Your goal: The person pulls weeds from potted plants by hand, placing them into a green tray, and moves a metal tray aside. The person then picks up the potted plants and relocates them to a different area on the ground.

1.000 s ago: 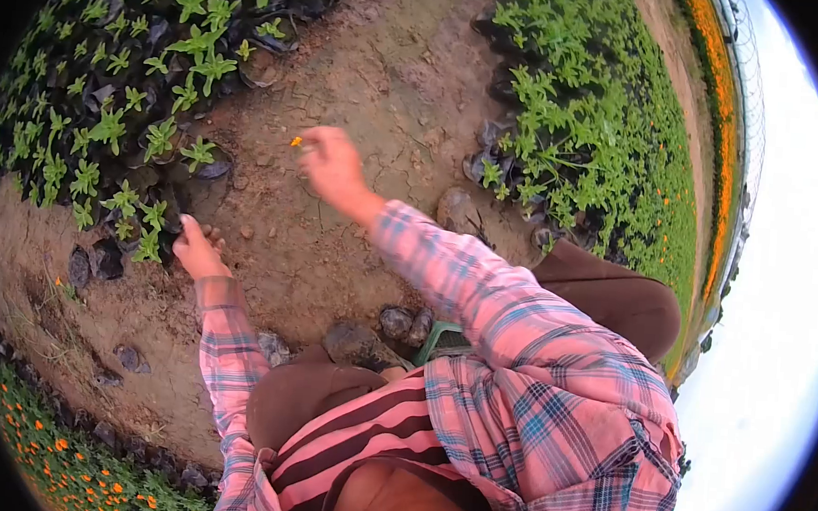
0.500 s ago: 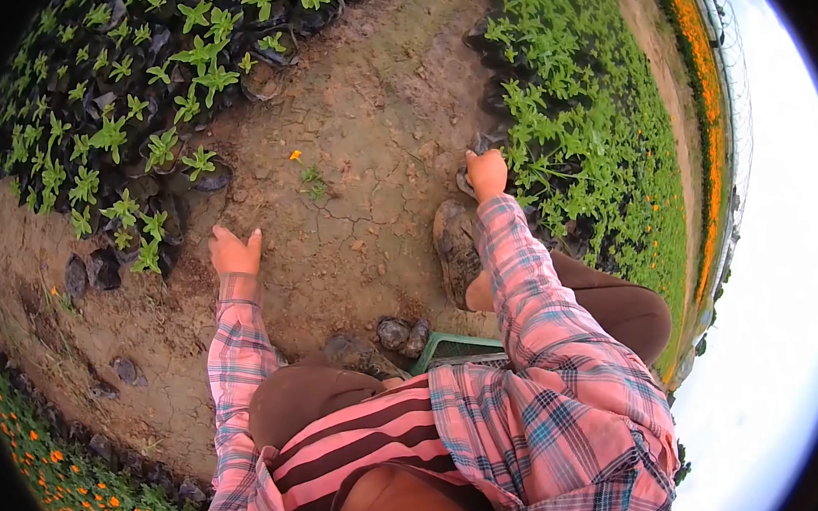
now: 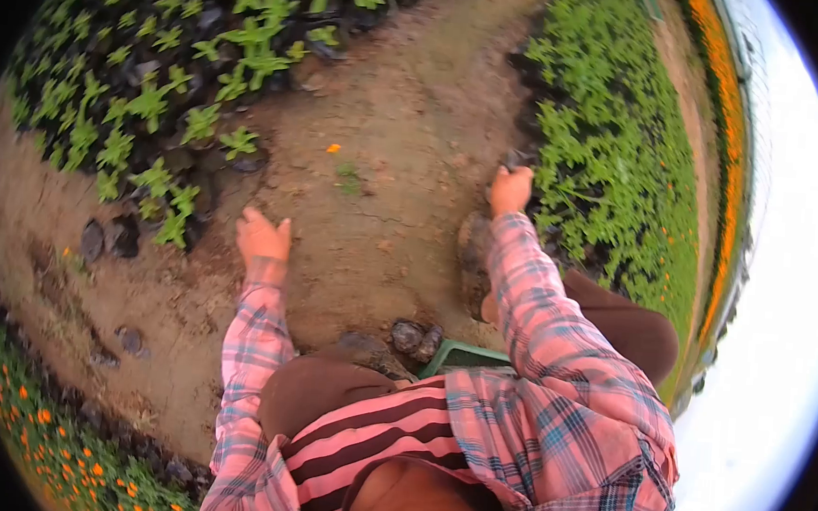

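Note:
My left hand (image 3: pixel 263 235) hovers low over the bare soil, right of the nearest seedlings (image 3: pixel 176 206) in dark bags. Its fingers and thumb are apart, and nothing is in it. At the edge of the right-hand bed of green plants (image 3: pixel 603 146), my right hand (image 3: pixel 511 189) is closed, its fingers curled at a small dark plastic bag (image 3: pixel 518 157). Blur and the hand itself hide most of that bag. Just below this hand is my muddy shoe (image 3: pixel 473 259).
Two dark soil-filled bags (image 3: pixel 417 338) lie by a green crate (image 3: pixel 464 354) in front of my body. More loose dark bags (image 3: pixel 110 236) lie at the left. Orange flowers (image 3: pixel 43 416) grow at lower left. A cracked dirt path (image 3: pixel 395 180) runs between the beds.
The whole view has shifted, so the ground and plants sit farther right, and the picture is blurrier. Both hands keep nearly the same pose and place over the ground.

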`<state>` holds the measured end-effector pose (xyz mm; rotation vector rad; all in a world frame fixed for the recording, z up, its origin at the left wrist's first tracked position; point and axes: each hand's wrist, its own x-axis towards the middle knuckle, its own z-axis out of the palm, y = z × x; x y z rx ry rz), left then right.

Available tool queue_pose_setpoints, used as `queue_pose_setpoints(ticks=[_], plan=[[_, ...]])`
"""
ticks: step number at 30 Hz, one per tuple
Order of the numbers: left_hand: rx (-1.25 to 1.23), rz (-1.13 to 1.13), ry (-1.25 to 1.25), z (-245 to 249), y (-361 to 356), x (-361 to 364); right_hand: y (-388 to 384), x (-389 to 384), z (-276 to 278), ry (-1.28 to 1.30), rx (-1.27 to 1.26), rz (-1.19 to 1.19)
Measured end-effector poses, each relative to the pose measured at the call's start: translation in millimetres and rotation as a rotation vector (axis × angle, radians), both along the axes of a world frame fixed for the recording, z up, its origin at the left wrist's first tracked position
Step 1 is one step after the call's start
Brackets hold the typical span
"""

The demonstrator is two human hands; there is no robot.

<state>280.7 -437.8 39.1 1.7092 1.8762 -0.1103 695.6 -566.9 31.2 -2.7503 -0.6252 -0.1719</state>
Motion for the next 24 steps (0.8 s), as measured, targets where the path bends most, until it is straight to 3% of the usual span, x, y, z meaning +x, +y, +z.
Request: queue_pose_setpoints(ticks=[3,7,8,12,14,18,19,21,24], plan=[[-0.005,0.017,0.020,2.4,1.1,2.6,2.0,13.1,-2.1,0.028,-0.164,0.073],[-0.020,0.044,0.035,1.7,-0.5,5.4,38.3,-19.9,29.1,0.082,-0.005,0.148],[-0.018,0.058,0.046,3.0,-0.4,5.3,49.0,-32.6,33.8,0.058,0.103,0.353],[-0.078,0.073,0.034,7.9,4.0,8.7,120.8,-94.1,63.7,0.276,0.147,0.821],[-0.090,0.073,0.050,8.5,4.7,8.7,158.6,-124.0,65.7,0.180,0.200,1.123],[-0.086,0.064,0.046,12.9,2.0,9.2,206.2,-182.4,51.7,-0.050,-0.067,1.528],[-0.075,0.057,0.040,15.4,2.7,9.2,210.4,-190.7,44.4,-0.034,-0.166,1.584],[-0.053,0.022,0.050,10.1,1.0,0.3,211.5,-200.2,39.2,-0.067,-0.108,1.572],[-0.010,-0.051,0.013,-4.9,-2.5,-3.7,189.0,-155.4,81.7,-0.025,-0.111,1.515]])
